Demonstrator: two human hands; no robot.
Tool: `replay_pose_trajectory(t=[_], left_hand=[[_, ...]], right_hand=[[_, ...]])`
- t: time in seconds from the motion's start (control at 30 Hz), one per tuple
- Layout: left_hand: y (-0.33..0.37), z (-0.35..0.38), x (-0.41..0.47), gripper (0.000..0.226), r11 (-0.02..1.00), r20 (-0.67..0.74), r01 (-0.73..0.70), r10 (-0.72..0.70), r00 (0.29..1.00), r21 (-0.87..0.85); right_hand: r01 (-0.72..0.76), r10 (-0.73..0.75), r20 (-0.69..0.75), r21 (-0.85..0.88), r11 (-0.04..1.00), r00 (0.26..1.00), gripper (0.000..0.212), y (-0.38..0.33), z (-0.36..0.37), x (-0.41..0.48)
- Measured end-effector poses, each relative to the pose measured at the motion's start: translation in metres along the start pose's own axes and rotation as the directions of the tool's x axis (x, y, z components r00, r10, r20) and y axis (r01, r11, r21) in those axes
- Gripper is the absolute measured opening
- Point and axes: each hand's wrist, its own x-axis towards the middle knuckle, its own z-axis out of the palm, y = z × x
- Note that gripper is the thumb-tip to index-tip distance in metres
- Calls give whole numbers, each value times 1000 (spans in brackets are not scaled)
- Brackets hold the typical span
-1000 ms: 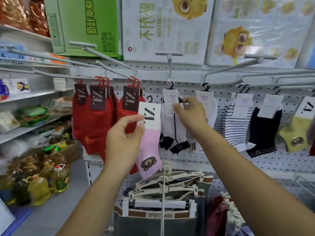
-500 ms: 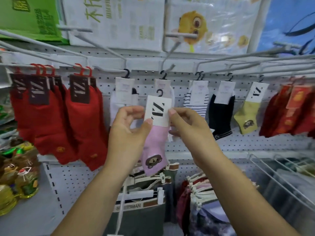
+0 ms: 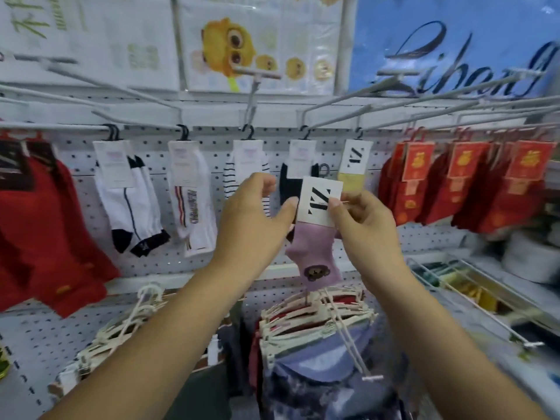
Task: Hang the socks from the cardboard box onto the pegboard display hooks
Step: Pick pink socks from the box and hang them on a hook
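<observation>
Head view, looking fwd & down along both forearms raised before a white pegboard [image 3: 169, 265].

Centre: pink sock [image 3: 315, 253] w/ a brown animal-face motif near the toe, topped by a white card label [image 3: 320, 199] printed w/ black diagonal strokes. A small dark hanger hook [image 3: 323, 168] stands up from the card's top edge.

L: left hand [image 3: 251, 219], grip narrow, thumb tip pressed on the card's left edge, fingers curled behind it.

R: right hand [image 3: 363, 225], grip likewise narrow, thumb on the card's right edge, other fingers folded behind.

The sock is thus held in air by both hands, upright, toe hanging down. It is in front of the board & overlaps a hung black sock [image 3: 288, 189]; its hook sits on no prong yet. Just up & right of the card is a yellow sock [image 3: 351, 181] w/ the same label style, hung from a wire prong.

Hung row, left to right: red socks [image 3: 45, 237], white socks [image 3: 130, 207] w/ navy heel & toe, side-striped sock [image 3: 191, 207], hooped sock [image 3: 228, 183], then black, yellow, & red-carded packs [image 3: 454, 183] at far right.

Above: long grey wire prongs [image 3: 348, 97] jutting toward the camera; tissue packs [image 3: 260, 40] w/ cartoon print on the top shelf.

Below the hands: garments on cream clip hangers [image 3: 303, 316]. Wire basket [image 3: 448, 283] at lower right, contents blurred.
</observation>
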Motion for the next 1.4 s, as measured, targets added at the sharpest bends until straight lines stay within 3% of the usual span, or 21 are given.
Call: replay_pose_trajectory(t=[0.27, 0.37, 0.5, 0.83, 1.17, 1.3, 1.4], left_hand=[[59, 54, 44, 65, 985, -58, -138, 145, 988, 103], [67, 64, 57, 59, 989, -69, -120, 126, 990, 88], [63, 70, 59, 53, 982, -74, -146, 155, 985, 121], [51, 66, 57, 63, 958, 36, -185, 182, 983, 218], [59, 61, 52, 72, 970, 104, -119, 99, 990, 212], [63, 55, 42, 84, 977, 133, -72, 46, 990, 201], [61, 48, 14, 79, 987, 128, -66, 46, 991, 149]], right_hand=[[14, -18, -93, -40, 999, 995, 13, 17, -62, 60], [48, -54, -99, -58, 997, 994, 18, 20, -70, 90], [97, -110, -96, -127, 987, 989, 9, 25, -73, 127], [117, -110, 56, -138, 984, 992, 15, 30, -72, 162], [9, 18, 109, -242, 970, 994, 24, 39, -87, 149], [67, -27, 161, -251, 966, 987, 33, 28, -110, 106], [161, -106, 245, -218, 962, 964, 39, 22, -129, 50]])
